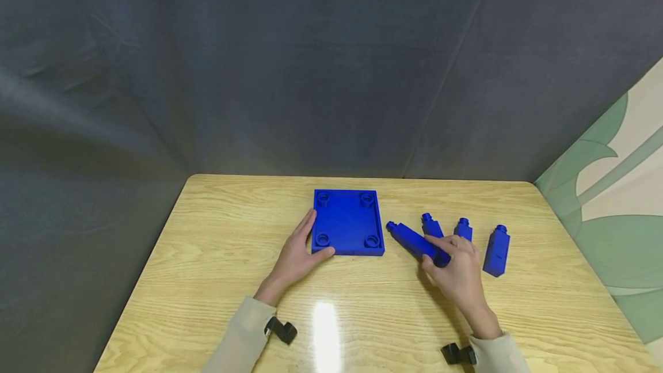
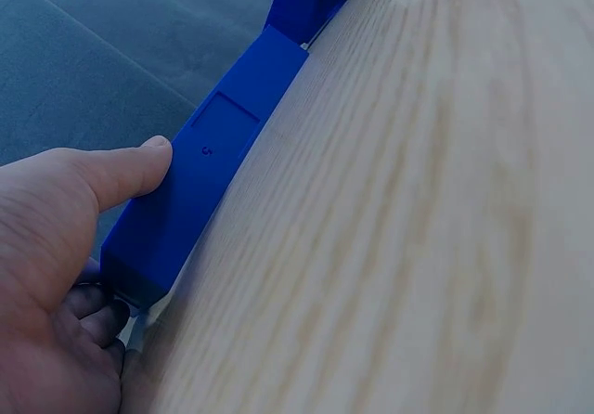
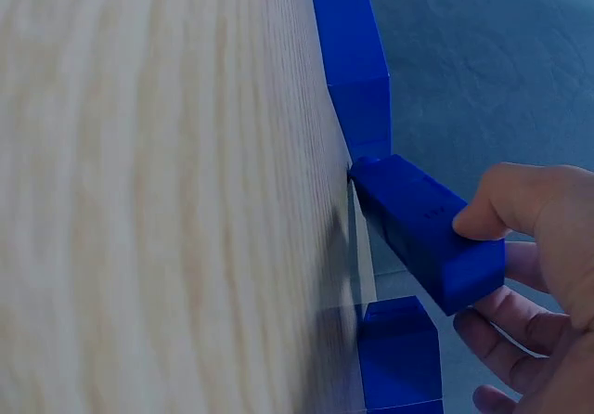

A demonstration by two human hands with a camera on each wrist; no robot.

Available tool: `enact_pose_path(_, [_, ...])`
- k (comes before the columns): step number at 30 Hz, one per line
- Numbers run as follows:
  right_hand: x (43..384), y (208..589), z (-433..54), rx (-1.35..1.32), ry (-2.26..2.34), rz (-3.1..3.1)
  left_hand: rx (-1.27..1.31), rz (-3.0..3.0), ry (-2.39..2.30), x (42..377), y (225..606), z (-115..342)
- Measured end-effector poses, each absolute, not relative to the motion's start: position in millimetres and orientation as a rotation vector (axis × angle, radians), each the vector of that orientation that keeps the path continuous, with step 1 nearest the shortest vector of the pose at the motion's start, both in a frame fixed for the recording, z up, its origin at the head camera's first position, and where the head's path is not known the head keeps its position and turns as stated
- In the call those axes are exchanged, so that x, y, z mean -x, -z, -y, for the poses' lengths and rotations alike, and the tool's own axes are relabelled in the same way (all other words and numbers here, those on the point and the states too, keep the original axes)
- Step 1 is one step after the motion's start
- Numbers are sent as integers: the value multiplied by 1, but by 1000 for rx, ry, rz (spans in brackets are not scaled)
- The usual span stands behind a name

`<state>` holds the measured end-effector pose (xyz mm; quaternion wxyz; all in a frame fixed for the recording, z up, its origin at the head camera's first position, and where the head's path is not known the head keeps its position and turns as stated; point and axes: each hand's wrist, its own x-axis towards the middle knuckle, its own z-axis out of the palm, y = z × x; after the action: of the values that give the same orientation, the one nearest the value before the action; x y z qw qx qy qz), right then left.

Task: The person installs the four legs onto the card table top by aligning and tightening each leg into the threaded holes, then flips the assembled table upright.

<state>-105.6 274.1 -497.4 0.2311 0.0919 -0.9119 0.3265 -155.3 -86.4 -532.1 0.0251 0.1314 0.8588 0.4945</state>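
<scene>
- Right hand pinches a blue leg by its plain end, knobbed tip pointing at the square panel, just beside its right edge.
- The leg looks stiff, light and smooth enough to twist in loose fingers; grip its flat sides, leaving the knob bare.
- Left hand, fingers straight, braces the panel's near-left corner on the counter; being probably light, the panel might slide unbraced.

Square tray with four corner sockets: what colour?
Solid blue; the square tray shows best in the head view.
</scene>
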Motion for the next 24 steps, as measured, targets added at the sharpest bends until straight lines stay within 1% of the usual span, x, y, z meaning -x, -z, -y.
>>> enact_pose_path(9, [106,495,-273,-206,-946,2475,-405,-2658,-1532,155,532,86])
enact_pose_path(17, [107,489,-270,-206,-1178,2376,-402,-2666,-1521,155,532,86])
enact_pose_path(24, [113,481,-268,-149,-1225,2259,-399,-2668,-1519,156,533,86])
